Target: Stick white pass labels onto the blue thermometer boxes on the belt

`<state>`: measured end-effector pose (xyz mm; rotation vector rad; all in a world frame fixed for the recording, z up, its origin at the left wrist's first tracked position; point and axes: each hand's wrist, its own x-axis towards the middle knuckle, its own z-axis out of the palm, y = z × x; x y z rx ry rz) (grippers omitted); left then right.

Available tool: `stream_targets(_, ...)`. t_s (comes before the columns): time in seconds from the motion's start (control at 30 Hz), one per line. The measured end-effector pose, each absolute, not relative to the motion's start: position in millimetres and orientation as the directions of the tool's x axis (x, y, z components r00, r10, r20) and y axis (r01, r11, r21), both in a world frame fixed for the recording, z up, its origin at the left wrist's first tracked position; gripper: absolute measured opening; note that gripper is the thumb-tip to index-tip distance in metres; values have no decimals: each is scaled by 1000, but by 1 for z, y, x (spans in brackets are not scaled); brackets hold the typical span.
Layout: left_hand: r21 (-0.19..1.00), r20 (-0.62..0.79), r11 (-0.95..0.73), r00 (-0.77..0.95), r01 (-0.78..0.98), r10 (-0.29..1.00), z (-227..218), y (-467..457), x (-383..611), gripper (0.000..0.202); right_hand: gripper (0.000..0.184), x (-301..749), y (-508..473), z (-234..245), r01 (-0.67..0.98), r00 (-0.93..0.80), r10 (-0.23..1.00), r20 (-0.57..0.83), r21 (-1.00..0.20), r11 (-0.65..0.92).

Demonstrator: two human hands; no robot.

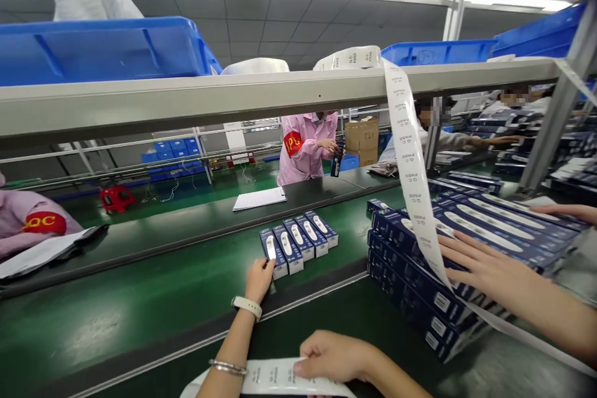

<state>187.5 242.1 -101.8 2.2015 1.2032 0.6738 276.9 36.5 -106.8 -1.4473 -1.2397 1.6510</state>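
My left hand (259,281), with a watch on its wrist, is at the near end of the leftmost small blue-and-white box (273,255). Its curled fingers grip the box's near left edge. That box lies in a row of several like it on the green conveyor belt (140,311). Close to me, my right hand (336,356) is closed on a strip of white Q.C. PASS stickers (275,374), thumb on top. Part of the strip passes behind my left forearm.
At right, a co-worker's hands (489,267) rest on a stack of blue boxes (420,286). Another sticker strip (410,155) hangs from the overhead shelf (233,93). Across the belt, a person in pink (303,149) holds a box. A white paper pad (259,199) lies on the far ledge.
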Motion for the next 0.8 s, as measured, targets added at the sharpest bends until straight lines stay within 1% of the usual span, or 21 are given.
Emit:
stream_targets(0.07, 667, 159, -446, 471, 596, 867, -100, 240, 187, 32, 40, 276, 37, -109, 81, -260, 877, -404, -914, -397)
stream_targets(0.17, 673, 151, -443, 477, 591, 866, -99, 240, 185, 32, 43, 274, 36, -107, 53, -285, 867, -409, -910, -412)
stream_targets(0.5, 682, 158, -466, 508, 564, 847, -96, 248, 159, 35, 47, 272, 34, -102, 68, -284, 867, -409, -911, -407)
stream_targets(0.67, 708, 144, -422, 470, 566, 871, -95, 248, 148, 36, 46, 273, 34, -105, 126, -234, 877, -421, -907, -402)
stream_targets(0.8, 719, 114, -344, 386, 604, 916, -93, 257, 146, 39, 40, 279, 35, -110, 294, -156, 923, -352, -909, -297)
